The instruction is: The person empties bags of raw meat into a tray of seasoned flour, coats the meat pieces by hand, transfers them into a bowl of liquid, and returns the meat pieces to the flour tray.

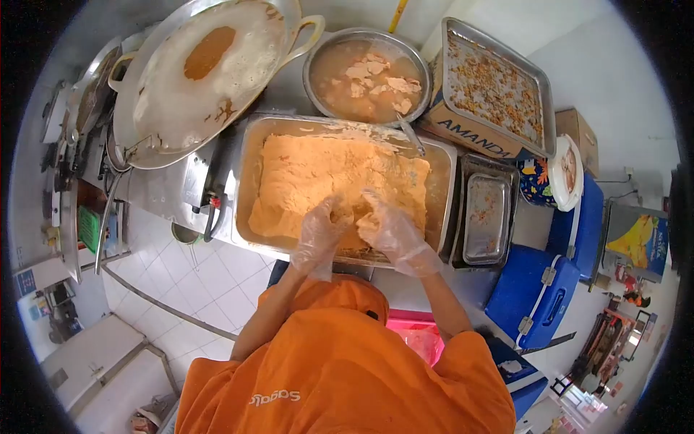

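A deep steel tray [269, 173] filled with orange breading flour [325, 170] lies in front of me. My left hand [320, 233], in a clear plastic glove, is over the tray's near side, its fingers curled round a flour-coated piece [341, 213]. Beside it my right hand [394, 233], gloved the same way, has its fingers bent round orange coated stuff, partly hidden by the glove. The fingertips of both hands face each other closely. Behind the tray, pale raw meat pieces [369, 76] sit in cloudy liquid in a round steel bowl [312, 90].
A large two-handled pan [155, 108] of foamy oil stands at the far left. A crumb-covered tray [499, 79] rests on an AMANDA carton [470, 134]. Stacked small trays [486, 217], a patterned tub [538, 181] and blue coolers [531, 293] are on the right. A metal utensil [410, 134] leans from the bowl.
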A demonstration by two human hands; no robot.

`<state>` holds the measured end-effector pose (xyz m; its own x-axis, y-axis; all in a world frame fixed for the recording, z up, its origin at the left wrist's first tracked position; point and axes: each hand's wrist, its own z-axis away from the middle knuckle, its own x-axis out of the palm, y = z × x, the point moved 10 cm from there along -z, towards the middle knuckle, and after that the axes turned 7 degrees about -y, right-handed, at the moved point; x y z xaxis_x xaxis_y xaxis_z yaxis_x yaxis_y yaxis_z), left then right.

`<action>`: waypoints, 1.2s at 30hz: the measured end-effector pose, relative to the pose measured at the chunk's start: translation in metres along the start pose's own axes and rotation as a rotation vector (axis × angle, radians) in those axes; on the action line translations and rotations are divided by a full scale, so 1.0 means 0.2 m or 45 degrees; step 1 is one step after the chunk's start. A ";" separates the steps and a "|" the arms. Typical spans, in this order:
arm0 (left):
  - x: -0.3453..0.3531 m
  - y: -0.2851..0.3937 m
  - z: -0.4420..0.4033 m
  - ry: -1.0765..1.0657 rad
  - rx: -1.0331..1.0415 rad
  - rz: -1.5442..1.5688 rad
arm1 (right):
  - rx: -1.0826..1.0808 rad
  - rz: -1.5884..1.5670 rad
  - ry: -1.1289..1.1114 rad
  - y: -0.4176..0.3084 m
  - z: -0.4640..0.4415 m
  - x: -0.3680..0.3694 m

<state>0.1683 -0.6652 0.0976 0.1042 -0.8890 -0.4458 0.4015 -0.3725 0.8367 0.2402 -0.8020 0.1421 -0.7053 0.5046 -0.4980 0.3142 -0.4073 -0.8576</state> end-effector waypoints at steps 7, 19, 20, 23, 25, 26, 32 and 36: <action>-0.20 -0.01 0.04 0.154 -0.093 -0.077 | -0.169 0.267 -0.157 0.03 -0.04 0.21; -0.34 -0.52 0.21 0.488 0.002 -0.457 | 0.135 0.102 -0.015 0.00 -0.48 -0.32; -0.36 -0.45 0.21 0.534 0.055 -0.552 | 0.113 0.127 0.028 -0.01 -0.56 -0.38; -0.33 -0.50 0.18 0.404 -0.060 -0.555 | 0.038 0.182 0.149 0.03 -0.82 -0.46; -0.33 -0.46 0.18 0.498 -0.045 -0.639 | -0.026 0.185 0.222 0.10 -1.03 -0.48; -0.34 -0.45 0.18 0.547 -0.039 -0.689 | -0.065 0.167 0.250 0.13 -1.15 -0.48; -0.36 -0.42 0.20 0.523 0.023 -0.669 | -0.527 -0.331 0.323 0.47 -1.82 -0.35; -0.38 -0.36 0.20 0.492 0.009 -0.561 | -0.302 0.985 0.391 0.06 -1.57 -0.35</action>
<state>0.0941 -0.5816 0.0840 0.2534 -0.4889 -0.8347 0.4765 -0.6879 0.5476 0.4931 -0.6029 0.1269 -0.0462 0.3486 -0.9361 0.7836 -0.5686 -0.2505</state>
